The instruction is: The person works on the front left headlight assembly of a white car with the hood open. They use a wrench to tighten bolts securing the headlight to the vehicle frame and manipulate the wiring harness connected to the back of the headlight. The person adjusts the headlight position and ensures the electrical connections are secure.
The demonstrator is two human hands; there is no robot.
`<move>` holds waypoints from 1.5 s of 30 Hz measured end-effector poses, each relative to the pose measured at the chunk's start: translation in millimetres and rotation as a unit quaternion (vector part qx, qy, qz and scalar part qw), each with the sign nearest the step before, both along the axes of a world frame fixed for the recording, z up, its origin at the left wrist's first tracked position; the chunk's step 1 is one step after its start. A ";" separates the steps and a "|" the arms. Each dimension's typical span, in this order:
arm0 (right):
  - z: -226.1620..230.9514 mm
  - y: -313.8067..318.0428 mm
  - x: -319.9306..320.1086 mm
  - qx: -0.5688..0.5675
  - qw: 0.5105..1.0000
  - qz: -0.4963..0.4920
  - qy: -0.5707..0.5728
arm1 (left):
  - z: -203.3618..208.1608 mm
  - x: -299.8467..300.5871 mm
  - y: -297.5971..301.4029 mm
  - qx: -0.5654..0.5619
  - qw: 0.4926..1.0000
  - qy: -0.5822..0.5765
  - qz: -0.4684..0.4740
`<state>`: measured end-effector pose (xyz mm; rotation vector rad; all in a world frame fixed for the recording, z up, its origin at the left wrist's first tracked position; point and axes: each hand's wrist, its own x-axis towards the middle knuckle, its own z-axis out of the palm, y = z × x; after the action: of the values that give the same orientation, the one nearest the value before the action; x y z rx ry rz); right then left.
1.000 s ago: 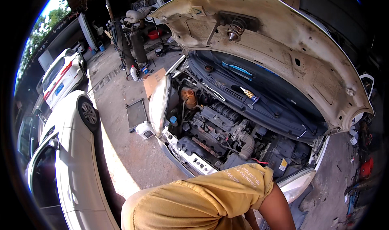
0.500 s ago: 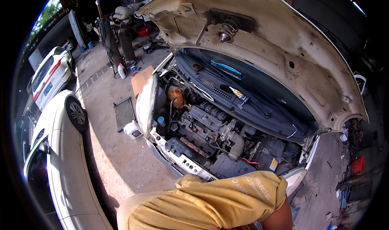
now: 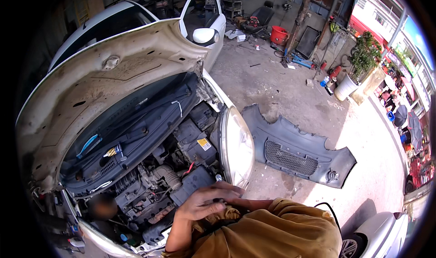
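Note:
My left hand [image 3: 199, 205] is over the front of the open engine bay, its fingers stretched toward my right hand [image 3: 230, 190]. The two hands meet or overlap in front of my yellow-brown shirt [image 3: 277, 230]. The right hand's fingers are mostly hidden behind the left. A small dark spot shows between them; I cannot make out what it is. Just beyond the hands lie a black engine-bay box [image 3: 196, 185], a ribbed air intake hose [image 3: 170, 177] and a battery [image 3: 190, 141] with a yellow label. The headlight [image 3: 238, 144] is right of them.
The raised hood [image 3: 136, 71] arches over the bay. A small tube [image 3: 112, 151] and a blue strip [image 3: 88, 144] lie near the windshield base. On the floor at right rests a grey bumper cover [image 3: 297, 144]. A white car with an open door [image 3: 202, 12] stands behind.
My view has swung right, bringing the bumper cover and street side into sight; the cars at left are gone from view. My hands, mostly hidden before, now show together over the bay's front.

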<state>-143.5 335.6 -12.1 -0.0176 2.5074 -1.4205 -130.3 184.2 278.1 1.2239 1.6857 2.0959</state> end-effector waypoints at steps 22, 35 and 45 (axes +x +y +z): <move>66.8 21.9 -89.5 0.380 0.708 0.549 0.230 | -281.3 -19.3 48.6 -0.036 0.758 -0.507 0.408; 57.6 27.2 -39.2 0.052 0.992 0.089 -0.074 | -274.3 -52.1 38.3 -0.344 0.789 -0.269 0.433; 16.0 -15.7 0.5 -0.084 0.983 -0.138 -0.086 | -270.1 -63.3 20.0 -0.377 0.823 -0.295 0.307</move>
<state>-143.0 320.0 3.9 0.4193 2.3114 -1.6571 -193.6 204.2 8.1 -0.2210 2.3483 1.4593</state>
